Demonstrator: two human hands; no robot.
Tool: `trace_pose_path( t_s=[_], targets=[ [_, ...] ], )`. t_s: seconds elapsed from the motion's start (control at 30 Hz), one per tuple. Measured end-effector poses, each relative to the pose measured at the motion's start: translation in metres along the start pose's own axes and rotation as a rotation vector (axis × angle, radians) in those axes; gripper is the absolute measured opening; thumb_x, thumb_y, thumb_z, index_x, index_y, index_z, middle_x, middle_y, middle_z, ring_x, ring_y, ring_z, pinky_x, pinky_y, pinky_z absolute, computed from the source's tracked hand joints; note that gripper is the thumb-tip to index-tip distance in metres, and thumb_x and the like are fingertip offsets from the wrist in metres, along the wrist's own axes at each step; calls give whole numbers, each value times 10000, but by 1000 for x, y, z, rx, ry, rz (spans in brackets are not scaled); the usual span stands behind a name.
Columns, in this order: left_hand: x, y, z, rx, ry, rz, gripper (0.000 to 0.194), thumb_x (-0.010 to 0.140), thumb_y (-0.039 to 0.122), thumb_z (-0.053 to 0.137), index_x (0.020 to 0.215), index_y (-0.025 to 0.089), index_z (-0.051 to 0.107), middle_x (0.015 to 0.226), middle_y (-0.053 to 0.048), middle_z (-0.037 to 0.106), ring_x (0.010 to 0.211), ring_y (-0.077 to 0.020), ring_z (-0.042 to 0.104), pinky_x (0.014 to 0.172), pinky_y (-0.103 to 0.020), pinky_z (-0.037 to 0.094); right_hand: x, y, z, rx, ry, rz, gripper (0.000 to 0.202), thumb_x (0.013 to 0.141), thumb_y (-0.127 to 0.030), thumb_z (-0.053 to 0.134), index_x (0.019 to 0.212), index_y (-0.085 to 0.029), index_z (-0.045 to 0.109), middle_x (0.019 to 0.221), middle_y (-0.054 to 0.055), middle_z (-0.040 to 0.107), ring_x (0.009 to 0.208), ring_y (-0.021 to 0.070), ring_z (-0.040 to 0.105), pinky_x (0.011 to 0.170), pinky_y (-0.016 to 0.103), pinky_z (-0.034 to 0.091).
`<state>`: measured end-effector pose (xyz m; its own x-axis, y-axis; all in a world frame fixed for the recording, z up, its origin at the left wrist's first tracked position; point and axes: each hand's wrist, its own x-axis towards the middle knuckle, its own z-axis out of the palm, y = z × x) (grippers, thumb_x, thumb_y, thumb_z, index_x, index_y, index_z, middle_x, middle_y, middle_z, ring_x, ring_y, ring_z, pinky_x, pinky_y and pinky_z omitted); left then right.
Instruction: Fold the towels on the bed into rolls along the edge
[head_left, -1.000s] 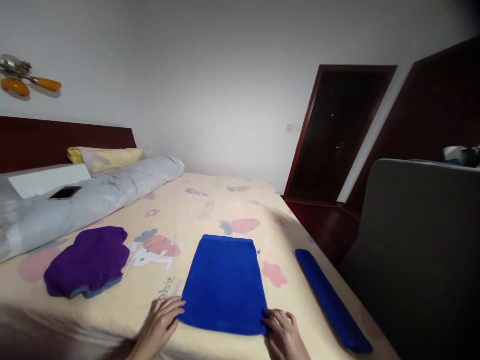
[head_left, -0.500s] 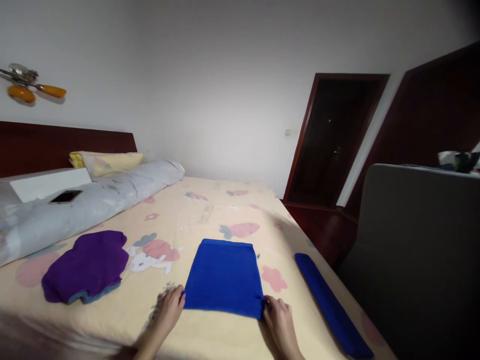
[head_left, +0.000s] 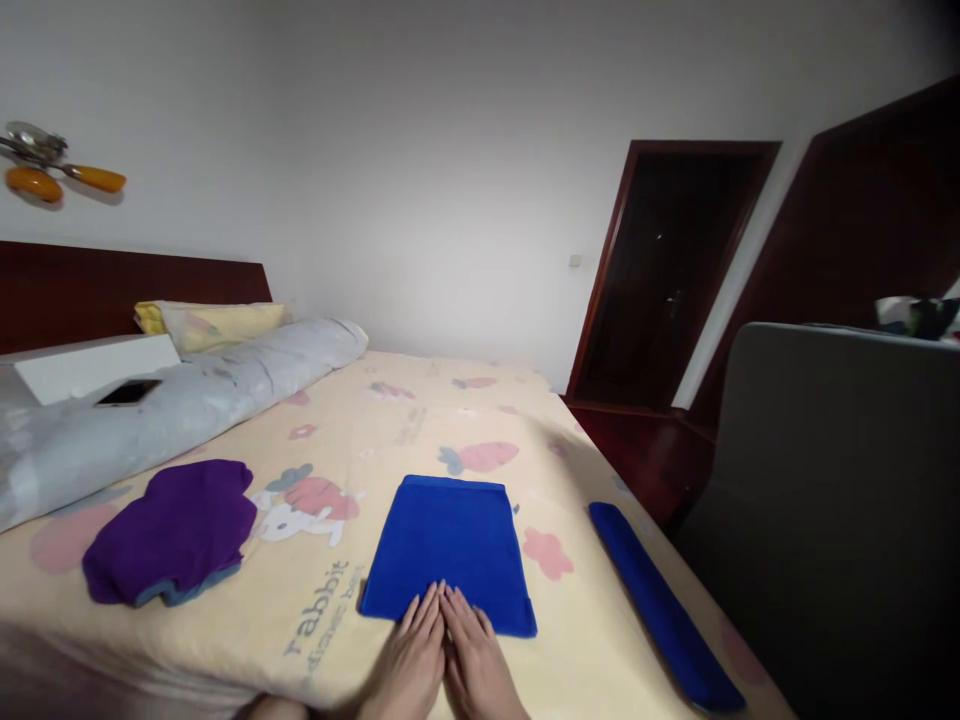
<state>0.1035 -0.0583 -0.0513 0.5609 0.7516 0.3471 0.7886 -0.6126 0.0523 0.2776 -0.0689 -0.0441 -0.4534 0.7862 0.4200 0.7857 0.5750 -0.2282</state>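
A blue cloth [head_left: 454,540], folded into a near-square, lies flat on the bed. My left hand [head_left: 415,645] rests palm down on the middle of its near edge, fingers stretched out. Right beside it, my right hand [head_left: 478,645] lies flat in the same way, the two hands touching along their inner sides. Neither hand grips anything. To the left sits a crumpled purple cloth [head_left: 176,530] with a blue-grey underside showing at its near edge. On the right, a long narrow folded blue cloth [head_left: 660,605] lies along the bed's edge.
The bed [head_left: 420,430] has a cream sheet with rabbit and carrot prints. At the left are a rolled grey quilt [head_left: 225,395], a phone [head_left: 129,392], a white box [head_left: 97,365] and a yellow pillow [head_left: 225,325]. A dark chair back [head_left: 817,500] stands beyond the right edge.
Both hands have let go of the blue cloth's near corners and come together at the middle of its near edge, now lying flat on it. The cloth has stayed in place.
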Motion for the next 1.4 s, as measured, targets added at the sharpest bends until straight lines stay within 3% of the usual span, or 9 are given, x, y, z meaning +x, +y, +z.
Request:
trace_pose_path(
  t_s=[0.1,0.33,0.5,0.67,0.83,0.93,1.1,1.27,1.4],
  targets=[
    [-7,-10,-10,-22,-78,-43,658,971,274,369,1539,314,39,1592,-13,252,1448,-205,283,1157,-439,317,-8,11,-4,-29,-54,32,537,982,-366,370,1502,-256,294,1520,56,385,1387,238,401,1101,425,391],
    [-36,-76,-40,-96,-195,-134,684,939,312,443,1519,394,90,1602,-1,225,1451,-221,277,1169,-467,253,-39,63,-30,-68,-76,151,485,980,-339,374,1460,-274,388,1500,63,418,1386,232,397,1101,426,400],
    [-41,-100,-45,-74,-142,-93,625,934,309,471,1504,401,232,1553,4,364,1399,-195,384,1137,-410,319,-50,86,-33,-130,-37,137,493,939,-226,399,1429,-235,444,1446,90,500,1329,222,482,1052,417,434],
    [-40,-102,-43,88,26,-61,573,856,75,460,1349,360,531,1474,4,497,1343,-192,460,1104,-387,354,-46,92,-40,-281,66,2,376,889,-204,478,1240,-193,616,1357,108,598,1247,255,561,988,415,438],
    [-36,-96,-48,70,123,14,565,833,0,412,1263,311,605,1144,-9,717,1111,-171,630,973,-323,445,-38,83,-48,-245,96,41,322,856,-152,479,1110,-204,670,1207,72,697,1037,226,636,898,378,438],
    [-37,-91,-56,43,186,35,505,834,-2,387,1150,284,657,1022,-12,735,985,-171,663,903,-320,471,-38,79,-57,-141,71,72,336,832,-103,459,1052,-214,687,1083,59,731,903,198,634,851,348,430],
    [-55,-75,-69,-78,204,-19,380,760,11,441,973,245,652,916,-22,703,887,-190,643,824,-318,485,-50,75,-78,31,1,69,322,782,-98,485,968,-255,696,933,41,723,870,201,613,830,330,418],
    [-70,-69,-70,-275,140,-132,279,703,46,485,838,235,640,823,-18,681,822,-193,635,761,-300,498,-58,56,-95,228,-64,290,203,757,-166,518,818,-248,694,833,29,690,843,204,608,771,300,428],
    [-64,-80,-59,-407,151,-326,220,807,201,507,915,258,690,897,-26,728,861,-189,664,801,-286,521,-50,49,-96,364,-19,482,247,830,-330,485,869,-227,706,783,27,683,793,213,611,726,301,446]
  ],
)
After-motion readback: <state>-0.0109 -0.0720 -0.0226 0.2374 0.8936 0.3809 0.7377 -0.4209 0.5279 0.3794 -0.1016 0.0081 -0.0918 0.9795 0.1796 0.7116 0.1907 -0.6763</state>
